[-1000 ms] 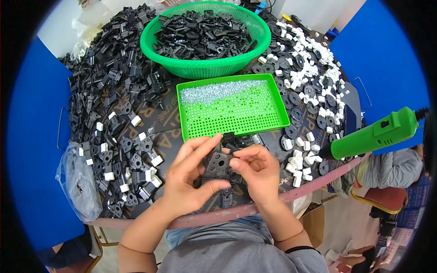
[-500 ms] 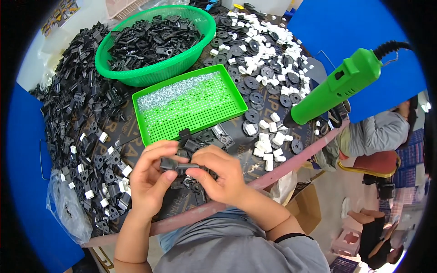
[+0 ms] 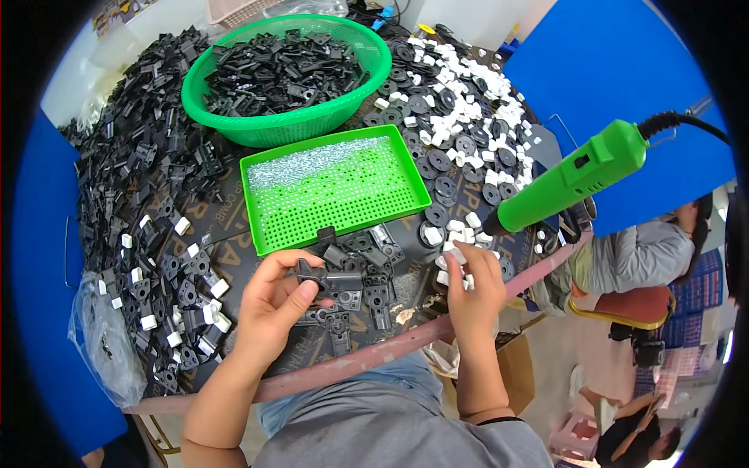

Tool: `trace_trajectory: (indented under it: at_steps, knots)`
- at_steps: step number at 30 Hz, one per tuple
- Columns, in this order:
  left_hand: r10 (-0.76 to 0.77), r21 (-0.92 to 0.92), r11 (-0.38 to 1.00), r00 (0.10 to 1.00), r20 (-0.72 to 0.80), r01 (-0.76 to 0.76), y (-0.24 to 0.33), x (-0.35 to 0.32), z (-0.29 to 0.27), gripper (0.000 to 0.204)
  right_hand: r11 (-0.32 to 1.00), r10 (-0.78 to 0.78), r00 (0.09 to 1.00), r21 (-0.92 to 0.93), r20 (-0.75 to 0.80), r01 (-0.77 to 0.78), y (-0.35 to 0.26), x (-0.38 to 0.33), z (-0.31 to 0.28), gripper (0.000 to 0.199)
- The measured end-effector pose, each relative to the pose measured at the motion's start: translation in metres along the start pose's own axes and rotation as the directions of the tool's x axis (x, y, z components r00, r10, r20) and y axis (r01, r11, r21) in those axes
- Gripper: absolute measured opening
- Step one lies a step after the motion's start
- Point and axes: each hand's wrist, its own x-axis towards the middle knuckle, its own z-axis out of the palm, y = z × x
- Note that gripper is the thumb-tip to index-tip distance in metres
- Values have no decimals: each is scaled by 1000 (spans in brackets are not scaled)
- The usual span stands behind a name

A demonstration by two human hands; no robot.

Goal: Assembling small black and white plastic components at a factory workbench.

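Between the thumb and fingers of my left hand (image 3: 269,308) is a black plastic part (image 3: 331,278) with a tube-like body, held above the near middle of the table. My right hand (image 3: 476,292) reaches into the small white plastic pieces (image 3: 473,220) on the right. Its thumb and fingers pinch around one white piece (image 3: 457,253), partly covered by the fingers. Below and beyond the held part lie several black plastic housings (image 3: 378,295) in a loose cluster.
A shallow green tray (image 3: 335,217) of small screws stands ahead, with a green basket (image 3: 285,127) of black parts behind it. Black parts (image 3: 140,148) heap on the left. A green electric screwdriver (image 3: 573,179) hangs at right over black discs (image 3: 445,186). Other people sit beyond.
My right hand has left the black part and moved right to the white pieces. My left hand still holds the black part. The whole view has shifted slightly.
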Motion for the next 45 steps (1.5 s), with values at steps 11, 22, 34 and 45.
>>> trace_trajectory:
  at_steps: [11, 22, 34, 45]
  knots:
    - [142, 37, 989, 989, -47, -140, -6, 4, -1, 23, 483, -101, 775, 712, 623, -510, -68, 23, 23, 26]
    - [15, 157, 988, 995, -100, 1, 0, 0, -6, 24, 356, -186, 747, 752, 639, -555, -56, 22, 43, 19]
    - [233, 576, 809, 963, -135, -115, -12, -10, 6, 27, 673, -230, 880, 721, 417, -166, -59, 5, 47, 17]
    - [150, 992, 126, 988, -37, 18, 90, -34, -29, 22, 718, -250, 957, 691, 148, 80, -62, 13, 48, 18]
